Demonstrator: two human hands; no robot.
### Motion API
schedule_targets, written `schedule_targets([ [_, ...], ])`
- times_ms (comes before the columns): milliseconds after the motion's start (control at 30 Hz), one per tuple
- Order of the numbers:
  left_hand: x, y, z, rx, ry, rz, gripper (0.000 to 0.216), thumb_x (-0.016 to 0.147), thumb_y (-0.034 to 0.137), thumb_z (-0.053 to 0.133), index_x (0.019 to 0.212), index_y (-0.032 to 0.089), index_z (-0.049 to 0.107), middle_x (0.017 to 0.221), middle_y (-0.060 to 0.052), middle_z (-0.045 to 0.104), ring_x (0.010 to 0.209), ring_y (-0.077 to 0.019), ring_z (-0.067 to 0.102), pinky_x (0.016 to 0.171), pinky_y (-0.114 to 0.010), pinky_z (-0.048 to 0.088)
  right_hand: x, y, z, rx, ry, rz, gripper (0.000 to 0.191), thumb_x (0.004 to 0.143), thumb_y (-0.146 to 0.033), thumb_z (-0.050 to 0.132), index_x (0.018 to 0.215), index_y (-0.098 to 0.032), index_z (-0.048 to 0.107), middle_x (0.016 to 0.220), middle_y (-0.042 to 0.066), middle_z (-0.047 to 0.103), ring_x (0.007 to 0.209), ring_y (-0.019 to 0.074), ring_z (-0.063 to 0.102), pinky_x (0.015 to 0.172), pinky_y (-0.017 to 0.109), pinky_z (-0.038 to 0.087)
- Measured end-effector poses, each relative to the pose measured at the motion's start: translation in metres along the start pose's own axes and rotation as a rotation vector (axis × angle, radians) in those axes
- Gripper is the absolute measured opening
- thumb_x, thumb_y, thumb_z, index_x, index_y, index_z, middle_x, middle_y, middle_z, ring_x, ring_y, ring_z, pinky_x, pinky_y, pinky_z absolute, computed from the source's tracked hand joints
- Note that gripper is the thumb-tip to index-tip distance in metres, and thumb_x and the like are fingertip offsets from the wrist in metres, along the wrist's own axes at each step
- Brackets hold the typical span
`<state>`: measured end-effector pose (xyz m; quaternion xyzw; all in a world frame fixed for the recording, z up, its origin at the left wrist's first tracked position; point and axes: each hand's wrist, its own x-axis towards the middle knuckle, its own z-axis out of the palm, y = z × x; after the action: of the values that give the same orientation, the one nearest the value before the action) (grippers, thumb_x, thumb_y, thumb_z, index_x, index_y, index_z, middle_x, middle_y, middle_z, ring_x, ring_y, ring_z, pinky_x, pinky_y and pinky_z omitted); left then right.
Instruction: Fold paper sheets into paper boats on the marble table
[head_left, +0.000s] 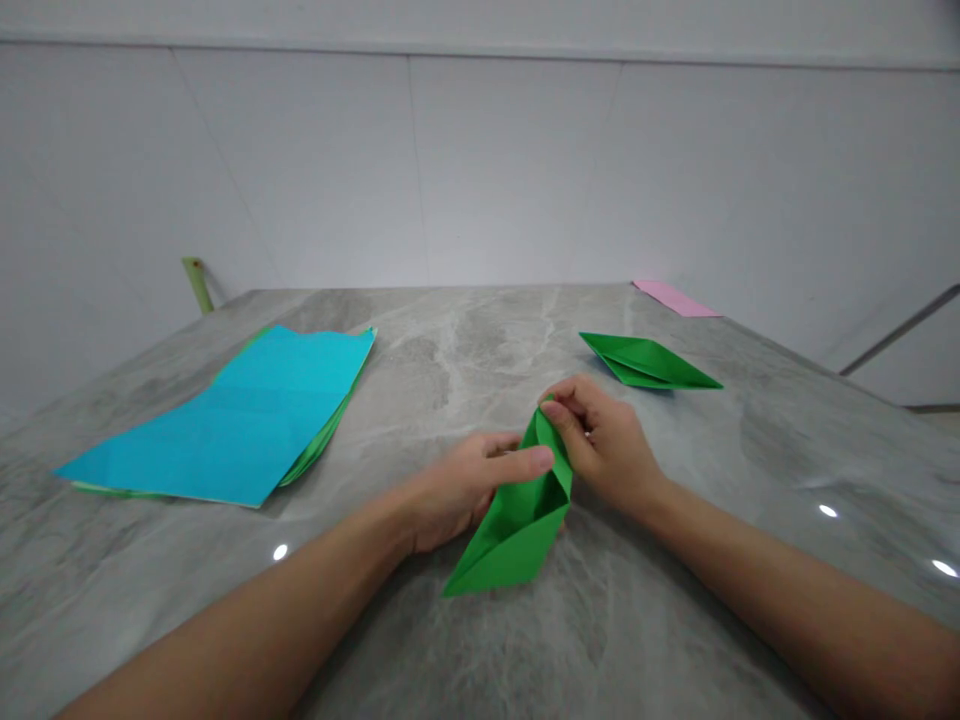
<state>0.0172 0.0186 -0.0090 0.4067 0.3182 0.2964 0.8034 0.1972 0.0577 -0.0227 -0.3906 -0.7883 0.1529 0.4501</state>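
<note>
Our left hand and right hand pinch a hollow, pointed, folded green paper form between them; beyond the right hand, a flatter green paper diamond lies on the grey, marble-veined desk.

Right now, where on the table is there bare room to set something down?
Bare tabletop lies between the blue sheet and the loose green fold. It is crowded in front, where the left hand and right hand hold the other green fold.

Sheets left, boat centre, second boat right
</note>
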Motion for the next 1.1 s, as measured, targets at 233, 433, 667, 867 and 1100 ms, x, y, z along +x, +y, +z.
schedule_targets([
  [233,0.002,-0.006,0.004,0.183,0.126,0.047,0.019,0.071,0.019,0.066,0.090,0.018,0.067,0.077,-0.007,0.072,0.067,-0.0194,0.070,0.062,-0.029,0.054,0.000,0.001,0.002,0.041,0.117,0.124,0.010,0.091,-0.029,0.055,0.087,-0.020,0.058,0.065,-0.001,0.062,0.055,0.0130,0.057,0.051,0.025,0.040],
  [433,0.009,-0.011,-0.004,0.117,0.089,0.114,0.021,0.074,0.027,0.070,0.091,0.015,0.068,0.081,-0.009,0.072,0.069,-0.0196,0.071,0.066,-0.030,0.055,0.003,0.002,0.004,0.407,0.191,0.410,0.027,0.084,-0.046,0.063,0.082,-0.019,0.061,0.058,-0.003,0.058,0.046,0.0119,0.049,0.041,0.024,0.035],
  [667,0.014,-0.011,-0.007,0.199,0.248,0.169,0.032,0.089,0.045,0.056,0.076,0.016,0.060,0.060,-0.002,0.063,0.046,-0.0150,0.061,0.044,-0.024,0.045,-0.001,-0.011,0.006,0.530,-0.209,0.558,0.060,0.085,-0.063,0.052,0.044,-0.020,0.044,0.037,-0.003,0.041,0.035,0.0081,0.036,0.039,0.024,0.025],
  [867,0.015,-0.012,-0.008,0.597,0.455,0.449,0.044,0.093,0.043,0.048,0.056,0.019,0.055,0.051,0.001,0.051,0.045,-0.0118,0.043,0.041,-0.024,0.031,-0.002,-0.015,0.007,0.596,-0.293,0.525,0.060,0.087,-0.062,0.047,0.043,-0.021,0.044,0.036,-0.004,0.039,0.036,0.0081,0.033,0.041,0.024,0.024],
  [1100,0.014,-0.010,-0.009,0.753,0.538,0.519,0.044,0.096,0.041,0.042,0.061,0.019,0.057,0.056,-0.001,0.056,0.052,-0.0149,0.049,0.049,-0.025,0.037,-0.006,-0.019,0.010,0.605,-0.339,0.516,0.060,0.083,-0.066,0.051,0.045,-0.020,0.047,0.038,-0.003,0.043,0.035,0.0077,0.035,0.038,0.023,0.025],
])
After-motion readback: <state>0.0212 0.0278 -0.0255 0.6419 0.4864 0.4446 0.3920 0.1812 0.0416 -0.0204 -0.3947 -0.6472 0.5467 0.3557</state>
